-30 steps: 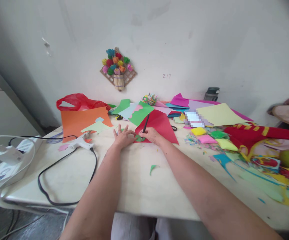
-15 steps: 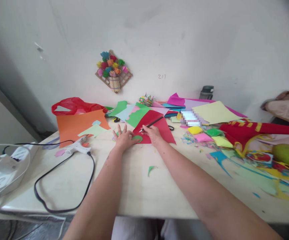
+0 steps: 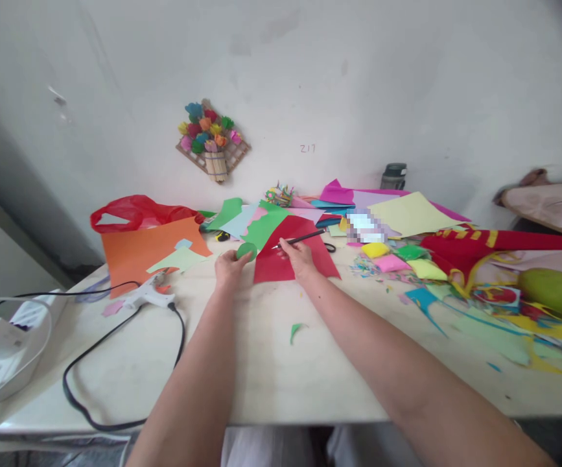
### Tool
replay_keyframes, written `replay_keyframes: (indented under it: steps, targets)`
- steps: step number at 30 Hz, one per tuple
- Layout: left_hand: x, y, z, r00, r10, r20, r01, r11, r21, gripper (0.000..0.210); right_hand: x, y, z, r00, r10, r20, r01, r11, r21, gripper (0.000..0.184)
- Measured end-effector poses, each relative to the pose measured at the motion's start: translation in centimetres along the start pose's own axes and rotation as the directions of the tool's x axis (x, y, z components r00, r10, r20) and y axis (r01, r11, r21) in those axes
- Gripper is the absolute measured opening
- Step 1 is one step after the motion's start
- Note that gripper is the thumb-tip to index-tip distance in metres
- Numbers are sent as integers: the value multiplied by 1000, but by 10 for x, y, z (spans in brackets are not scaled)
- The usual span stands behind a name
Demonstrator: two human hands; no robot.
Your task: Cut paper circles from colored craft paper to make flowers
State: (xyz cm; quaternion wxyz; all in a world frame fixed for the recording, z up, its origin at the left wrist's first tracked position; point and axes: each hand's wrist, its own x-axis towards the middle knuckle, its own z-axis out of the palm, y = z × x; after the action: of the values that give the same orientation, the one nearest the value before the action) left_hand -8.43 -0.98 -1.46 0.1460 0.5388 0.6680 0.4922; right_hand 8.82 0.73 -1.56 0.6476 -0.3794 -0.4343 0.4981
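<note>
A small green paper circle [image 3: 247, 250] is pinched in my left hand [image 3: 231, 266], raised just left of the red sheet. My right hand [image 3: 298, 257] grips a black pencil [image 3: 307, 237] over the red paper [image 3: 319, 259], its tip pointing left. The red sheet lies on the table, partly covered by my right hand. Behind it, a green sheet [image 3: 267, 222] with a cut edge overlaps other coloured papers. A curved green scrap [image 3: 296, 333] rests on the tabletop between my forearms.
A white glue gun [image 3: 152, 292] with a black cord and a power strip [image 3: 18, 353] occupy the left. Orange paper [image 3: 129, 250] lies behind. To the right are small coloured packets [image 3: 391, 263], paper scraps, a phone [image 3: 365, 227] and a green fruit [image 3: 553, 295].
My left hand has gone from spread flat over the green circle on the red sheet to pinching it and drawing it left, off the sheet. My right hand still holds the pencil.
</note>
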Motion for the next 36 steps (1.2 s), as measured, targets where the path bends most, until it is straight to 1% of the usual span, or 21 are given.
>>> replay_keyframes:
  steps: [3, 6, 9, 12, 13, 15, 16, 19, 21, 23, 25, 27, 29, 33, 36]
  targets:
    - [-2, 1, 2, 997, 8, 73, 11, 969, -245, 32, 1, -4, 2, 1000, -26, 4, 26, 999, -40, 23]
    - [-5, 8, 1, 983, -21, 181, 99, 896, -432, 33, 4, -9, 1, 999, -34, 33, 38, 993, -114, 20]
    - [-5, 15, -3, 960, -85, 267, 216, 830, -514, 33, 9, -10, -6, 998, -43, 39, 49, 983, -179, 16]
    - [-2, 21, -5, 940, -175, 292, 315, 772, -552, 27, 8, -3, -15, 996, -88, 26, 91, 966, -243, 13]
    - [-1, 23, -6, 934, -201, 296, 339, 758, -557, 24, 7, 0, -18, 995, -95, 5, 93, 962, -256, 12]
    - [1, 28, -6, 921, -208, 329, 368, 741, -562, 20, 2, 6, -21, 998, -67, -14, 61, 965, -255, 11]
    - [2, 30, -6, 913, -181, 364, 372, 734, -568, 19, -1, 7, -22, 999, -46, -19, 40, 969, -245, 11]
    - [0, 37, -4, 892, -55, 449, 345, 724, -598, 21, -8, 5, -21, 1000, -19, -13, 16, 980, -197, 13]
    - [-3, 39, 0, 900, 1, 436, 294, 738, -607, 25, -10, 0, -21, 1000, -17, -21, 13, 986, -168, 13]
    - [-7, 38, 7, 927, 16, 374, 231, 762, -605, 30, -11, -4, -21, 999, -12, -37, 7, 988, -151, 13]
    - [-13, 36, 16, 952, 2, 307, 189, 785, -590, 34, -12, -6, -21, 999, -13, -38, 7, 990, -141, 14]
    - [-17, 33, 25, 953, -18, 302, 192, 808, -557, 38, -13, -7, -23, 999, -27, -30, 22, 990, -136, 16]
    - [-19, 30, 30, 943, 10, 332, 182, 821, -541, 39, -13, -6, -24, 998, -52, -18, 49, 990, -133, 17]
    - [-19, 28, 31, 926, 76, 370, 127, 860, -494, 39, -12, -4, -24, 995, -103, 16, 104, 985, -139, 23]
    - [-20, 27, 30, 920, 93, 380, 83, 902, -423, 36, -9, -1, -25, 987, -156, 39, 161, 966, -202, 24]
